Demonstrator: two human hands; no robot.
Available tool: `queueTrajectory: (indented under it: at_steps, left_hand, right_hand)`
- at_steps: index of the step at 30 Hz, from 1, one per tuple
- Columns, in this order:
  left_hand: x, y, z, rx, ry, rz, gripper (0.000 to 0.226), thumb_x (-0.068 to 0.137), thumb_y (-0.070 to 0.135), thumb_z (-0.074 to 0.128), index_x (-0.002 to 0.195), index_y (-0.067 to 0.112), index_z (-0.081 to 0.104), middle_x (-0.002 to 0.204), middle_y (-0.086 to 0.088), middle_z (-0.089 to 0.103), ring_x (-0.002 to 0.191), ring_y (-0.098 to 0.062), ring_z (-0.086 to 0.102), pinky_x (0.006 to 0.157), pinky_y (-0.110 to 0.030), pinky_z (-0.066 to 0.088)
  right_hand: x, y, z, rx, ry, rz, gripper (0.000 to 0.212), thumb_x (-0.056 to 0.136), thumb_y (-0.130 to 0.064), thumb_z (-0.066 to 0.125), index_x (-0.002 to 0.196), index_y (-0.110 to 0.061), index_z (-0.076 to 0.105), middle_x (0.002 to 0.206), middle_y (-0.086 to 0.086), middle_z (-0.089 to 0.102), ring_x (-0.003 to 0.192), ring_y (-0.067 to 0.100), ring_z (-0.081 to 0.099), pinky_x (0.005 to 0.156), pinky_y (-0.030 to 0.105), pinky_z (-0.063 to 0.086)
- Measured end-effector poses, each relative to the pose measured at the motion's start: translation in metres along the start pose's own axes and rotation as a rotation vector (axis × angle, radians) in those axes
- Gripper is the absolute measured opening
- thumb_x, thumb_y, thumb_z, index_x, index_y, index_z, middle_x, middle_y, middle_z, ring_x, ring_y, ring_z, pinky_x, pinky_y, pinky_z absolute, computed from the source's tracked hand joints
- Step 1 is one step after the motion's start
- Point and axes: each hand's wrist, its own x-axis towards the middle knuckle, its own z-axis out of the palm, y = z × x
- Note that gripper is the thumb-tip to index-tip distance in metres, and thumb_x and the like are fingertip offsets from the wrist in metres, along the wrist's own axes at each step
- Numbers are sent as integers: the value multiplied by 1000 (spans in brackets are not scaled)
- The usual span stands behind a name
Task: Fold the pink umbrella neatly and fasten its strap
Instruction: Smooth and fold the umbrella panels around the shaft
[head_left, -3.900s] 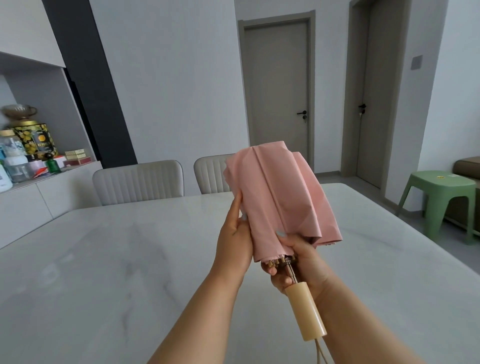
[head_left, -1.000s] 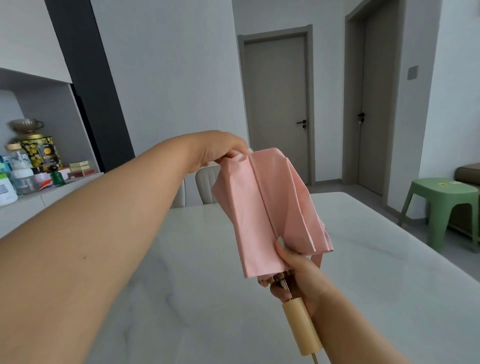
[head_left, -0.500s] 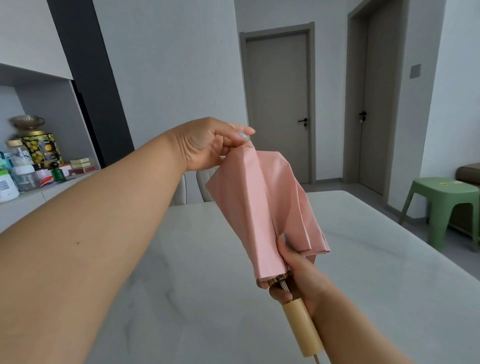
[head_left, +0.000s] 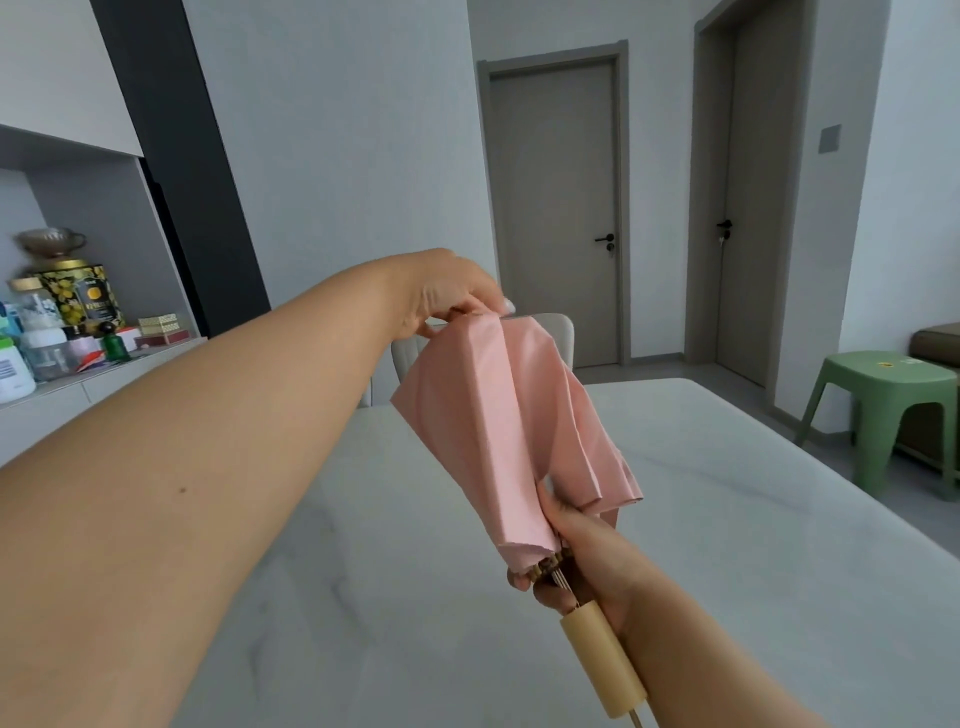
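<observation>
Two bare hands hold a pink umbrella (head_left: 511, 431) in the air above a pale marble desk (head_left: 727, 519). The right hand (head_left: 576, 551) has a closed grip around the gathered lower rim of the canopy, thumb pressed up along the fabric, fingers wrapped over the rib tips and thin metal shaft just above the cream handle (head_left: 602, 662). The left hand (head_left: 447, 296), arm reaching across from the left, has a narrow pinching grip on the top end of the canopy, fingertips closed on the fabric at its peak. Between the two grips the umbrella slants, top away and to the left, handle down toward the wearer; its panels hang in loose, uneven pleats, flaring out on the right side. No fastened strap can be made out.

Beneath, the desk lies bare where it shows, its far edge and right edge both visible, with open surface all round the umbrella. The left forearm crosses most of the desk's left part and hides it. A padded chair (head_left: 550, 338) stands at the far edge, its back partly behind the umbrella top. To the left, a shelf (head_left: 78, 374) carries jars, bottles and small boxes, well apart from the hands. A green stool (head_left: 883, 410) stands on the floor right of the desk. Two closed grey doors (head_left: 556, 208) face the room beyond.
</observation>
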Motion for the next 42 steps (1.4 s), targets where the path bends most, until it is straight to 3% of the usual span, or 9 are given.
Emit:
queueTrajectory:
  at_steps: [3,7,12,17,20,24,27,35,42]
  left_hand:
    - [0,0,4,12,-13,47,31,84,2,66,111,16,63,100,-5,63,87,-16,61,70,-22,48]
    - [2,-8,-9,-421,40,62,19,87,-3,60,100,11,61,77,-5,58,61,-10,52,53,-17,45]
    - [1,-14,-16,-59,50,5,6,86,24,67,91,23,63,74,5,69,79,-11,57,81,-35,34]
    - [5,-15,-13,-106,189,36,18,87,29,66,102,22,59,81,1,57,78,-13,52,81,-36,31]
    - [5,-17,-12,-51,154,8,23,91,42,59,105,23,60,89,2,63,94,-16,52,96,-39,30]
    - [5,-21,-5,-15,124,0,22,93,38,57,85,18,60,91,3,60,88,-14,53,84,-26,36]
    - [5,-27,-7,-231,83,8,19,92,23,59,74,21,56,73,8,60,78,-11,53,102,-39,32]
    - [0,-31,-9,-121,163,12,16,86,17,64,71,20,59,87,1,62,86,-13,56,85,-38,33]
    - [-1,-30,-10,-209,132,-66,14,85,16,66,72,21,61,78,4,56,75,-12,50,72,-29,42]
  right_hand:
    - [-2,0,-1,8,0,-5,55,78,-54,57,81,1,58,67,20,57,35,16,49,32,18,30]
    - [-3,-4,-6,80,3,-14,62,76,-58,55,90,2,56,66,17,55,36,16,48,32,17,27]
    - [-1,-6,-5,237,11,-9,51,73,-53,65,88,-5,58,65,12,50,45,20,52,29,14,27]
    - [-1,-5,-8,200,18,2,54,74,-55,59,90,-3,55,64,13,50,39,18,52,30,14,26]
    - [-1,-5,-7,166,-4,2,56,73,-54,56,93,-1,54,66,15,50,35,16,51,30,14,27]
    - [2,-1,-9,121,9,-3,60,72,-57,63,92,-1,55,68,16,51,39,17,53,32,16,26]
    - [3,-1,-10,143,48,-10,64,71,-58,61,98,0,53,73,19,51,37,17,52,34,18,27]
    - [5,0,-14,208,94,-69,59,71,-49,65,103,-1,54,69,18,55,48,24,53,29,18,31]
    - [4,-1,-13,141,87,-71,58,70,-51,63,96,1,55,67,18,53,42,20,53,30,18,27]
